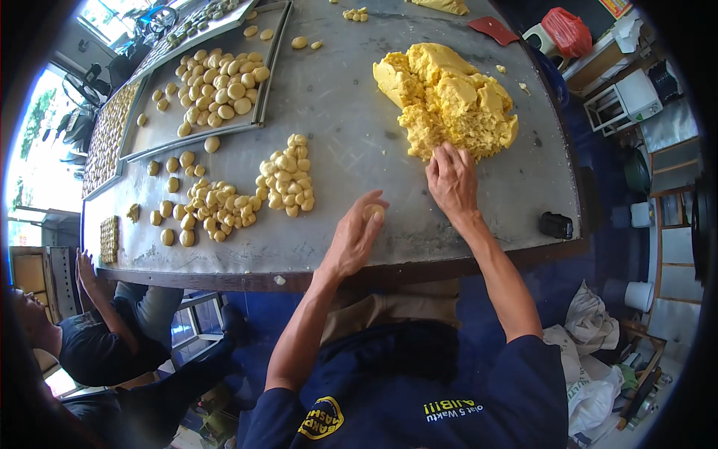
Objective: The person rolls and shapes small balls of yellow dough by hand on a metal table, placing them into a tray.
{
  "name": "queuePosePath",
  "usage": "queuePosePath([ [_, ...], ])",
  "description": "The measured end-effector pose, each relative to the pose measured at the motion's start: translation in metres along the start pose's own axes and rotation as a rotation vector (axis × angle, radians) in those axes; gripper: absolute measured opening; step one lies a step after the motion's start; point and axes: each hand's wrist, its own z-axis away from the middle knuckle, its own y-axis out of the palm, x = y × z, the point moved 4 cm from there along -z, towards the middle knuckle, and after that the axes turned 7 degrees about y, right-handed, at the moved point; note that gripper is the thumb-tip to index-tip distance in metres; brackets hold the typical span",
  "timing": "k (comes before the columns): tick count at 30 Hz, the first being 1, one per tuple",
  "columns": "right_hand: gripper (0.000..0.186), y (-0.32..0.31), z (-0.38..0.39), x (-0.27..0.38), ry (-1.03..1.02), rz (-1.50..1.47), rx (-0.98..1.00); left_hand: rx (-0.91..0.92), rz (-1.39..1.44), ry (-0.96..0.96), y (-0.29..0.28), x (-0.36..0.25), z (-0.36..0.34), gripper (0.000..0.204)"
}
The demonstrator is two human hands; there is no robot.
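Surface/room, left to right: bright opening at the far left, a co-worker (105,352) seated by the table's left end, forearms raised. Metal table (351,97), grey and scuffed, dark front edge. On its left side, a tray (108,142) packed with small pieces in rows; next to it a metal-rimmed tray (153,131) with a heap of round pale balls (217,90), a few loose ones around. Nearer the front edge: a loose spread of small yellow lumps (221,206), then a tighter pile of lumps (286,176) just right of it. Big crumbly yellow dough mass (456,86) sits right of centre, toward the back. Red flat piece (493,30) behind it, small black object (556,224) at the near right corner. Blue floor, white bags (587,322) and shelving (677,247) off to the right.

Left hand (355,236): over the front part of the table, thumb side up, clear of the piles. Right hand (455,179): forearm reaching forward, palm down, at the dough's near edge.

Left fingers: curled round a small pale lump (374,212). Right fingers: bent and bunched, tips against the dough; can't tell if they pinch a bit.
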Motion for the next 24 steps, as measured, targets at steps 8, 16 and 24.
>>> queuePosePath([
  [8,0.038,-0.032,0.059,0.007,0.089,-0.118,0.121,0.088,-0.747,0.370,-0.005,-0.011,0.000,0.020],
  [16,0.028,-0.041,0.064,-0.001,0.276,-0.271,0.058,-0.077,-0.726,0.200,-0.038,-0.003,0.004,0.016],
  [24,0.026,-0.034,0.074,-0.001,0.295,-0.291,-0.040,-0.029,-0.592,-0.174,-0.044,-0.014,-0.062,0.030],
])
